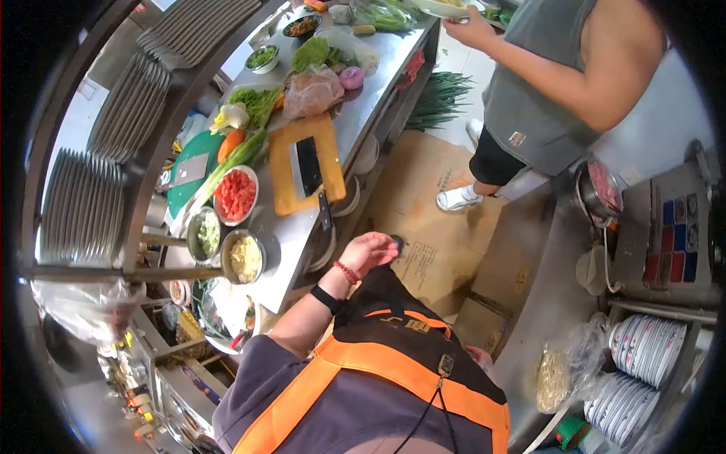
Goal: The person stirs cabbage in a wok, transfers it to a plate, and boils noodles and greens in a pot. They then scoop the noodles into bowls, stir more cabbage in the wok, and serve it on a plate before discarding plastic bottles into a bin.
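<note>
Red bracelet [347, 273] at its wrist, the left hand [369, 254] curls near the cleaver [307, 168] — any grip unclear.

At the centre of the frame, the left hand [368, 251] hangs near the worktop [286, 236], fingers curled; the right hand [480, 357] is mostly hidden behind the apron [412, 363]. Left of centre, a cleaver [308, 168] lies on a cutting board [335, 144], near a bowl of chopped red food [236, 194]. At upper right, a person [541, 83] holds a dish [445, 9]. Stacked plates [83, 208] stand at far left.
</note>
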The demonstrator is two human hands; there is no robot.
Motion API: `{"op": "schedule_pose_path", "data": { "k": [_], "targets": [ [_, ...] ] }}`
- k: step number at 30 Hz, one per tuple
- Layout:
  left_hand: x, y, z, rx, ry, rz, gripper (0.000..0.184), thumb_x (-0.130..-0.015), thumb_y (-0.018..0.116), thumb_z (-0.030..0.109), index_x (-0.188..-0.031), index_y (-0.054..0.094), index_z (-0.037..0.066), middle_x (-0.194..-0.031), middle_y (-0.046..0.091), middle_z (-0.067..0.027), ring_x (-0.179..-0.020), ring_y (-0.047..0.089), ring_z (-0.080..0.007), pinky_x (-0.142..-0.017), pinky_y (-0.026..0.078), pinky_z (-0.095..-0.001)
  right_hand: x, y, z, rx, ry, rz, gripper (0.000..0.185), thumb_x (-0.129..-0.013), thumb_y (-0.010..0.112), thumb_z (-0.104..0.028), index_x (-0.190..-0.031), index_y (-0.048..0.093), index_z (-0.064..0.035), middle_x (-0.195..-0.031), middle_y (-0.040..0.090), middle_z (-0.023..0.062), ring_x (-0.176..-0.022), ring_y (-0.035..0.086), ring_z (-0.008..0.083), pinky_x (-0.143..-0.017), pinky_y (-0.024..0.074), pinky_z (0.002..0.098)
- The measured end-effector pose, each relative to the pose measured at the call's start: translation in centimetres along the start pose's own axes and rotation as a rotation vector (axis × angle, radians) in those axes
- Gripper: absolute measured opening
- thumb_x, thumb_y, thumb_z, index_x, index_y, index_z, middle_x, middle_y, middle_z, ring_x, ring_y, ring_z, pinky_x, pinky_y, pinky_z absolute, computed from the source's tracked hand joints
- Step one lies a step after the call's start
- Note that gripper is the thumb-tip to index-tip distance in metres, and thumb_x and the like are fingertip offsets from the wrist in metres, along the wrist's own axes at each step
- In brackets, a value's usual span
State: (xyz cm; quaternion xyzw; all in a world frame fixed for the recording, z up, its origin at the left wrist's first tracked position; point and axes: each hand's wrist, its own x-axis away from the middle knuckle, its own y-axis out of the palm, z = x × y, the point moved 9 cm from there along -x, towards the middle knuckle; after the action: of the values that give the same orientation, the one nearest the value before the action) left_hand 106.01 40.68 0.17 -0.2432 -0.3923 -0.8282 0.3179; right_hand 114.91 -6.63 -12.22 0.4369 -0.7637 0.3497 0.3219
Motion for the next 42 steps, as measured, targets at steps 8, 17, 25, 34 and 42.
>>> {"op": "schedule_pose_path", "data": {
  "k": [8, 17, 25, 34, 42],
  "targets": [
    [-9.6, 1.3, 6.0, -0.139, -0.173, -0.087, 0.017, -0.092, 0.054, 0.012, -0.107, 0.054, 0.003, -0.101, 0.064, -0.0115, -0.09, 0.065, -0.0211, -0.079, 0.053, -0.0323, -5.8, 0.9, -15.6, 0.04, -0.073, 0.127, 0.055, -0.079, 0.072, -0.026, -0.126, 0.054, -0.0014, -0.096, 0.066, 0.0123, -0.087, 0.063, 0.0199, -0.08, 0.0507, 0.0329],
    [-23.7, 6.8, 14.3, -0.282, -0.122, -0.284, 0.02, -0.091, 0.054, 0.013, -0.107, 0.055, 0.001, -0.099, 0.065, -0.0141, -0.089, 0.065, -0.0241, -0.077, 0.054, -0.033, 0.7, 3.7, -20.5, -0.707, -0.056, 0.186, 0.076, -0.079, 0.076, -0.028, -0.139, 0.037, -0.0015, -0.13, 0.054, 0.0148, -0.119, 0.051, 0.0229, -0.101, 0.041, 0.0345],
    [-28.0, 14.3, 5.3, -0.386, -0.417, -0.478, 0.025, -0.092, 0.053, 0.014, -0.113, 0.052, -0.001, -0.11, 0.058, -0.0167, -0.097, 0.06, -0.0266, -0.076, 0.052, -0.0305, 7.3, 12.7, -9.1, -0.504, 0.339, 0.712, 0.063, -0.081, 0.064, -0.043, -0.125, 0.05, -0.0001, -0.123, 0.055, 0.0232, -0.116, 0.052, 0.0353, -0.098, 0.0422, 0.0402],
    [-15.1, 27.0, -9.4, -0.735, -0.46, -0.615, 0.011, -0.092, 0.052, 0.002, -0.101, 0.055, -0.001, -0.096, 0.061, -0.0155, -0.088, 0.061, -0.0241, -0.072, 0.053, -0.0283, 23.9, 13.6, 16.4, -0.506, 0.995, 1.391, 0.087, -0.076, 0.068, -0.031, -0.145, 0.022, -0.0036, -0.143, 0.032, 0.0237, -0.134, 0.029, 0.0358, -0.109, 0.0291, 0.0406],
    [-4.8, 29.2, -24.7, -1.028, -0.564, -0.642, 0.021, -0.092, 0.055, 0.012, -0.11, 0.054, 0.001, -0.101, 0.063, -0.0156, -0.092, 0.063, -0.026, -0.077, 0.053, -0.0326, 37.7, 14.2, 28.0, -0.049, 1.449, 1.487, 0.079, -0.074, 0.06, 0.003, -0.143, 0.033, -0.022, -0.15, 0.028, 0.008, -0.135, 0.032, 0.0288, -0.106, 0.0329, 0.0414]
  ]
}}
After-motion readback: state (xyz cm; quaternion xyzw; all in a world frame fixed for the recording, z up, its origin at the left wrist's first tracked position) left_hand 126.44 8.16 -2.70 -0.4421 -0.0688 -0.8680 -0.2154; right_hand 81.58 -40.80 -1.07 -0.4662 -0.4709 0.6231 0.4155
